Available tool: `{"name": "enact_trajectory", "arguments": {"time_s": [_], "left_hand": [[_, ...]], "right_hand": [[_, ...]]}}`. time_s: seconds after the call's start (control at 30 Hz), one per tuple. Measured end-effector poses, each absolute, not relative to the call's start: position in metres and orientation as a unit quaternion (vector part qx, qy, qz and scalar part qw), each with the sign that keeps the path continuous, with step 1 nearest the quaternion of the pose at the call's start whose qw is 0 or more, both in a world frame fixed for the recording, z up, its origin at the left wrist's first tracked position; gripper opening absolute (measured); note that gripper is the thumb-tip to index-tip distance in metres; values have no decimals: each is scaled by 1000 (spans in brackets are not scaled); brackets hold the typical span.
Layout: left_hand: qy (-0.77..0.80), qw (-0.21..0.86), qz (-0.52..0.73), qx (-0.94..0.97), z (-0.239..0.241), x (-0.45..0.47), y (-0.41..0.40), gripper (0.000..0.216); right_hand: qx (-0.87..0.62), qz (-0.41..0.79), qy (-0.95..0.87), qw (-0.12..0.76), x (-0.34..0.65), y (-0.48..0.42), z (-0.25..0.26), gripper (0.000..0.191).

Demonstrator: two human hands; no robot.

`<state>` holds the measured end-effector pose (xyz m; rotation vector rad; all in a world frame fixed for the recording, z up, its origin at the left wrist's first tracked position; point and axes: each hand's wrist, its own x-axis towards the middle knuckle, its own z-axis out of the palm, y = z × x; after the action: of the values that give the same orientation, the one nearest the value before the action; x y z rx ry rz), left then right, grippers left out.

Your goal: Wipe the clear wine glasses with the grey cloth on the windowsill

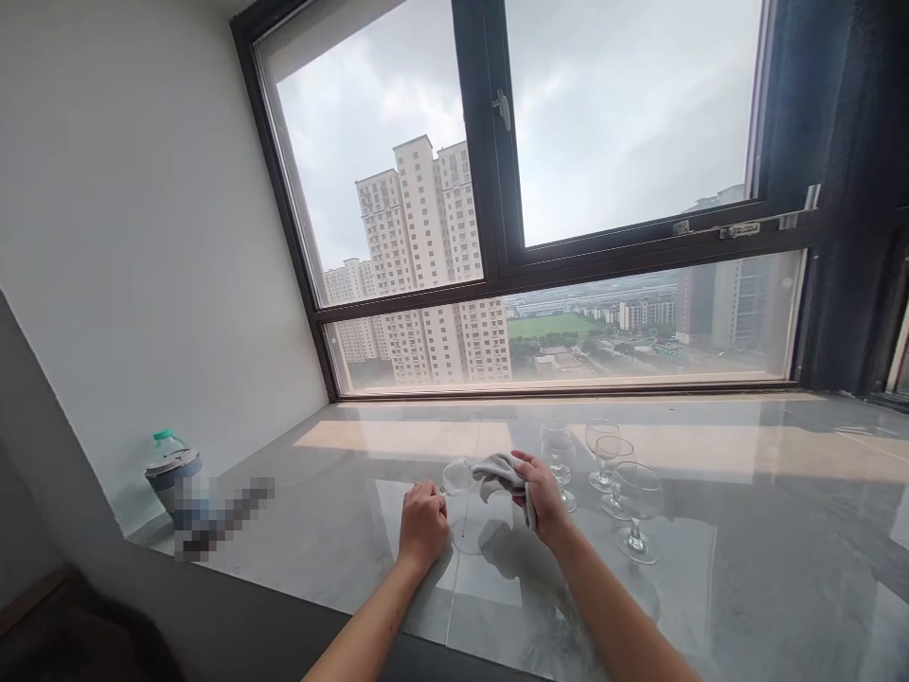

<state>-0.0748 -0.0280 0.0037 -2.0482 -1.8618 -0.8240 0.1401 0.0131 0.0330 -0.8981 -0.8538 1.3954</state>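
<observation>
One bottle point(165, 441) stands far left on the table point(745, 530). The left hand point(422, 523) has its grip closed on one tilted glass point(458, 476) just above the table. The right hand point(543, 494) clutches one cloth point(495, 468) against it. Five upright glasses point(637, 502) stand just to the right.

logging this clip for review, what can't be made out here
Head view: the cloth in the right hand covers part of the glass.
Head view: the left hand hides the part of the glass it grips.
Head view: a pixelated patch blurs whatever lies beside the grey container.
</observation>
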Motion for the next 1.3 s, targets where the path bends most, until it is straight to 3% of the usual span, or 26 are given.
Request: {"name": "enact_trajectory", "arguments": {"time_s": [0.2,0.5,0.83,0.97,1.07,1.3], "left_hand": [[-614,125,-282,-727,5,-75,-31,31],[-617,131,-262,-731,4,-74,-31,29],[-609,106,-251,-745,6,-74,-33,28],[-613,90,-249,-744,6,-73,-35,27],[-608,86,-254,-747,6,-73,-36,26],[-616,91,-263,-737,7,-73,-36,25]], "right_hand": [[-476,533,-409,567,136,16,27,46],[-408,570,-502,506,136,11,29,46],[-403,387,-628,542,125,13,18,38],[-415,311,-641,567,124,12,16,53],[-405,316,-643,569,124,13,16,60],[-336,414,-638,556,127,8,23,57]]}}
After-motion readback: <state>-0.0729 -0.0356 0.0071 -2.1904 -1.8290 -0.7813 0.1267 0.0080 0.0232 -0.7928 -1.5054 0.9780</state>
